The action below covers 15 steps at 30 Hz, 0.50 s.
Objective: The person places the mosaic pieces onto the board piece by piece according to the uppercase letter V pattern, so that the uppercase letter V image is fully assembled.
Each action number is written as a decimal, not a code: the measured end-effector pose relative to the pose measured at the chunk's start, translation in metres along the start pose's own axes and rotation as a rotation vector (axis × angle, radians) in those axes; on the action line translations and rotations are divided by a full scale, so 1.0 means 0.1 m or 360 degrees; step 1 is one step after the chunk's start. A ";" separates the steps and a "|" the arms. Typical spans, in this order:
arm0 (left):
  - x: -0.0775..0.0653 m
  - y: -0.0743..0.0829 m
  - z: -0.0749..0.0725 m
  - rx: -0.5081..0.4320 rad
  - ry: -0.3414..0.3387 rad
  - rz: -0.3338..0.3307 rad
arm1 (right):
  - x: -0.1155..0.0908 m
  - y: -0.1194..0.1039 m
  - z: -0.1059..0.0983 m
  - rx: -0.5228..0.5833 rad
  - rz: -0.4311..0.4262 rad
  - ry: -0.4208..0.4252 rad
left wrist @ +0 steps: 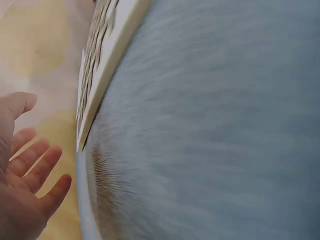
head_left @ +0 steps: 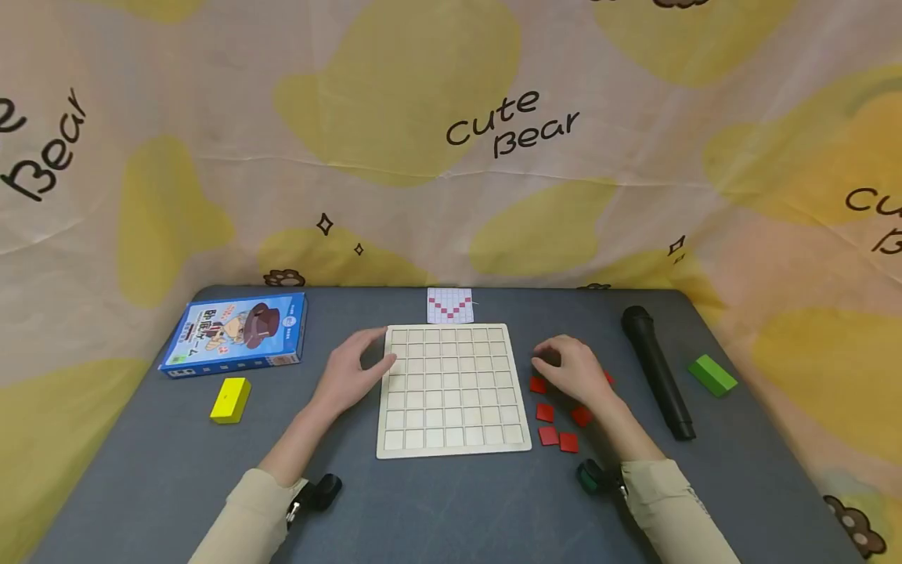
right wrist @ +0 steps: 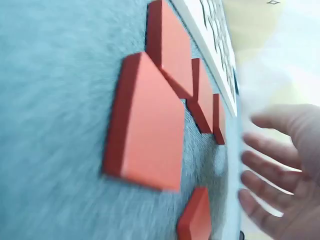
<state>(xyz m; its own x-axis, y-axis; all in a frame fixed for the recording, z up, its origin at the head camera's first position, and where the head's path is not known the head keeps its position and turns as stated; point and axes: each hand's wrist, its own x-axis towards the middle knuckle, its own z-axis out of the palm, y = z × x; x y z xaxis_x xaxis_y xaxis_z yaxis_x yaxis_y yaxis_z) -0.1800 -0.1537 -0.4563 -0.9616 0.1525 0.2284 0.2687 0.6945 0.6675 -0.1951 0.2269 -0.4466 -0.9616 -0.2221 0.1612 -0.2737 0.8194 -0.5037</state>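
"Red tiles [head_left: 545, 412], flat squares with straight, thick edges, lie scattered about the right hand [head_left: 574, 366]. Does it grip one?"

"Its thumb and fingers curve loosely around a gap, holding nothing."

"And the left hand [head_left: 350, 374]?"

"Spread wide, thumb well apart from the fingers, at the left edge of the board [head_left: 454, 399]. Whether it touches that edge, one cannot tell."

"How is the board made?"

"Pale, flat and round-cornered, ruled by thin lines into small squares. It lies between the hands, with the tiles just to its right."

"Farther out?"

"Beyond its far edge, a thin card [head_left: 449, 305] shows a red V on a pink grid. Leftward sits a shiny blue box [head_left: 236, 333], a smooth yellow block [head_left: 230, 401] near it. Rightward lie a long black microphone [head_left: 658, 372] and a green block [head_left: 713, 375]."

"Underneath and behind?"

"A grey, fuzzy table covering [head_left: 486, 509]; behind hangs a creased, pale cloth [head_left: 395, 94] with yellow blotches and dark lettering."
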 end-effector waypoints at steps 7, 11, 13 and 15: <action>-0.36 -0.01 0.00 0.0039 -0.0355 0.0096 | -0.20 0.07 -0.08 -0.0018 -0.0084 -0.0207; -0.50 0.01 -0.02 0.0113 -0.0539 0.0115 | -0.25 0.09 -0.08 -0.0027 -0.0121 -0.0220; -0.54 0.02 -0.03 0.0136 -0.0580 0.0140 | -0.27 0.10 -0.07 -0.0028 -0.0138 -0.0214; -0.58 0.02 -0.04 0.0160 -0.0606 0.0171 | -0.28 0.11 -0.07 -0.0023 -0.0146 -0.0205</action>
<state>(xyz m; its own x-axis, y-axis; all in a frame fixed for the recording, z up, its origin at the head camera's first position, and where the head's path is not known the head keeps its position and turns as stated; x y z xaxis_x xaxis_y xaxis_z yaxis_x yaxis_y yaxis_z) -0.1238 -0.1639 -0.4654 -0.8857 0.4643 0.0013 0.3798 0.7229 0.5771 -0.1712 0.2458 -0.4511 -0.9275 -0.3615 0.0955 -0.3611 0.7998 -0.4796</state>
